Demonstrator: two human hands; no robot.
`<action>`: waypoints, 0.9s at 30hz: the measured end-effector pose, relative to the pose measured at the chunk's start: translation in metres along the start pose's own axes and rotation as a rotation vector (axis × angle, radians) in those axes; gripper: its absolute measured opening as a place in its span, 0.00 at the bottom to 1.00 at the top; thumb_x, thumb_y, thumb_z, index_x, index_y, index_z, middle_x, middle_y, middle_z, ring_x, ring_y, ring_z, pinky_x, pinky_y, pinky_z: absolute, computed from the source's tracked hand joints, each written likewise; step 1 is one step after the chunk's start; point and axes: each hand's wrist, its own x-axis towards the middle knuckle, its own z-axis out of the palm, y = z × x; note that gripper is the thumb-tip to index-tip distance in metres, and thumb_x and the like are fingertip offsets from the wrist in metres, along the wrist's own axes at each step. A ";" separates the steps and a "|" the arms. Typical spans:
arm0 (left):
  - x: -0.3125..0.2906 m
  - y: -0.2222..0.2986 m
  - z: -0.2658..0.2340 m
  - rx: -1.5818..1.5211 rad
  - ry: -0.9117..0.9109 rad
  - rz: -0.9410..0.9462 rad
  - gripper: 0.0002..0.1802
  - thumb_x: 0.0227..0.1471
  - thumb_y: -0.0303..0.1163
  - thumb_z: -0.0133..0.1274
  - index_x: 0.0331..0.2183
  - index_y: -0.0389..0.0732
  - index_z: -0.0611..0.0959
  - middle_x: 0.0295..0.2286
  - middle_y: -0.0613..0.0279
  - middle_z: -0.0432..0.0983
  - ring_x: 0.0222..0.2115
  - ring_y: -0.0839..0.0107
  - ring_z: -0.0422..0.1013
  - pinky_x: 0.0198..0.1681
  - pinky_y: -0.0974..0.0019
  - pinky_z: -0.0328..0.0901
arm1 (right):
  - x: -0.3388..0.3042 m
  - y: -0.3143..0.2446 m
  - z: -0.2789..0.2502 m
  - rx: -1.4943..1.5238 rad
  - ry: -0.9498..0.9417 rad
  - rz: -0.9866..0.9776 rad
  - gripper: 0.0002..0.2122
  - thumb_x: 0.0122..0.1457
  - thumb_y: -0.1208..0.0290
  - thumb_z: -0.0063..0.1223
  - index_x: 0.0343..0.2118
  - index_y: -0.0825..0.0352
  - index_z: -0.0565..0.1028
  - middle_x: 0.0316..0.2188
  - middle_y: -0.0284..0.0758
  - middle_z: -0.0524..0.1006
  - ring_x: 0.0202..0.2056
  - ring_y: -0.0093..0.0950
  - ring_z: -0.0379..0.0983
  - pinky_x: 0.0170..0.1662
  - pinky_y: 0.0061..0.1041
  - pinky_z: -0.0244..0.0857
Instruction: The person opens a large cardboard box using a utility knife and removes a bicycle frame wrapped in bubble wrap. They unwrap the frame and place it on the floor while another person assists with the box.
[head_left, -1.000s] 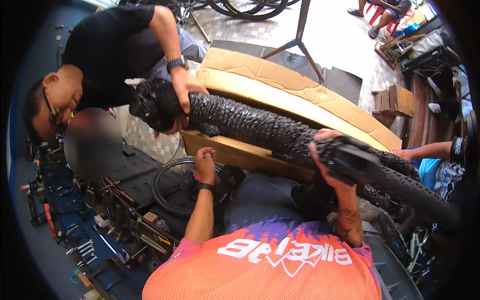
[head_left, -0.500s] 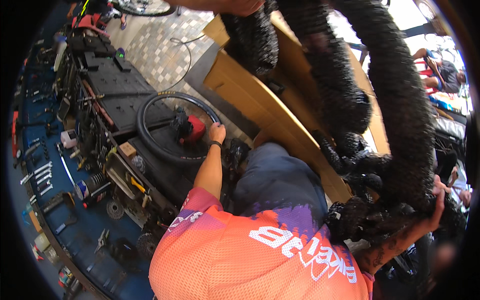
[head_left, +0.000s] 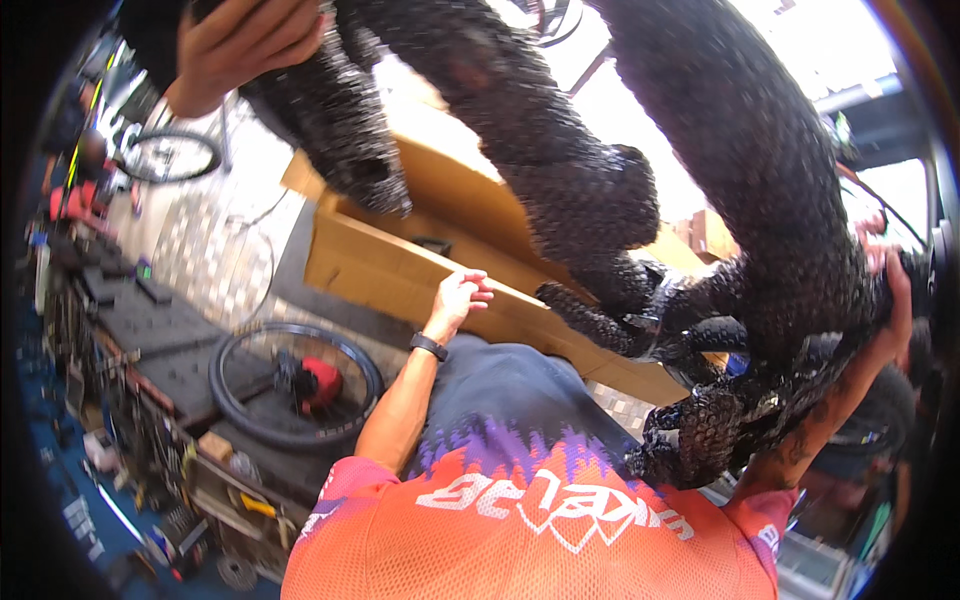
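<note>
A large bike frame wrapped in black bubble wrap hangs tilted above and right of an open cardboard box. My right hand is up against its right side, holding it; the fingers are partly blurred. My left hand is empty, fingers apart and loosely bent, close to the box's near edge. Another person's hand grips the wrapped bundle at the upper left. Left of my left arm, a bicycle wheel with a black tyre lies on the bench, apart from my hand.
A dark workbench runs along the left, with a red part inside the wheel and a small carton beside it. Tools lie on a blue surface at far left. A bicycle wheel and a person are behind.
My left hand has let go of the wheel and moved right to the box edge. The wrapped frame has shifted left in view; my right hand has risen along it.
</note>
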 end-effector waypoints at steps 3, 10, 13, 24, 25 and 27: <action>0.044 -0.003 0.044 0.149 -0.138 0.018 0.19 0.71 0.40 0.52 0.55 0.38 0.81 0.44 0.56 0.84 0.43 0.66 0.82 0.46 0.63 0.78 | -0.005 -0.008 0.020 0.079 0.115 0.043 0.14 0.71 0.71 0.48 0.49 0.76 0.79 0.43 0.39 0.79 0.49 0.31 0.75 0.62 0.31 0.64; 0.093 -0.016 0.123 0.043 -0.690 0.372 0.29 0.73 0.53 0.47 0.59 0.39 0.77 0.54 0.49 0.79 0.52 0.52 0.78 0.59 0.48 0.72 | -0.018 -0.011 0.016 0.181 0.349 0.121 0.11 0.69 0.67 0.57 0.38 0.71 0.79 0.39 0.36 0.78 0.44 0.26 0.75 0.56 0.24 0.67; 0.072 -0.004 0.157 -0.592 -0.662 -0.096 0.30 0.75 0.52 0.41 0.61 0.37 0.75 0.58 0.49 0.76 0.58 0.51 0.74 0.65 0.45 0.69 | -0.025 -0.009 0.013 0.206 0.299 0.153 0.10 0.67 0.67 0.57 0.37 0.72 0.79 0.37 0.36 0.79 0.43 0.27 0.76 0.55 0.25 0.67; 0.013 0.052 0.201 -0.569 -0.501 -0.362 0.33 0.75 0.55 0.38 0.63 0.38 0.73 0.60 0.48 0.75 0.61 0.53 0.71 0.71 0.45 0.62 | -0.042 0.018 0.013 0.522 0.156 0.308 0.13 0.71 0.63 0.51 0.37 0.69 0.79 0.41 0.38 0.81 0.46 0.29 0.77 0.60 0.31 0.66; 0.011 0.051 0.201 -0.642 -0.604 -0.330 0.33 0.74 0.55 0.38 0.63 0.38 0.74 0.60 0.48 0.75 0.61 0.52 0.72 0.72 0.45 0.62 | -0.041 0.014 0.014 0.491 0.211 0.355 0.14 0.73 0.62 0.50 0.37 0.68 0.79 0.42 0.39 0.81 0.47 0.30 0.78 0.61 0.32 0.66; 0.008 0.051 0.199 -0.789 -0.777 -0.349 0.33 0.74 0.55 0.38 0.63 0.38 0.74 0.59 0.48 0.75 0.61 0.53 0.72 0.72 0.45 0.62 | -0.036 0.009 0.017 0.394 0.456 0.277 0.15 0.74 0.60 0.49 0.38 0.67 0.79 0.43 0.40 0.82 0.48 0.31 0.80 0.62 0.32 0.67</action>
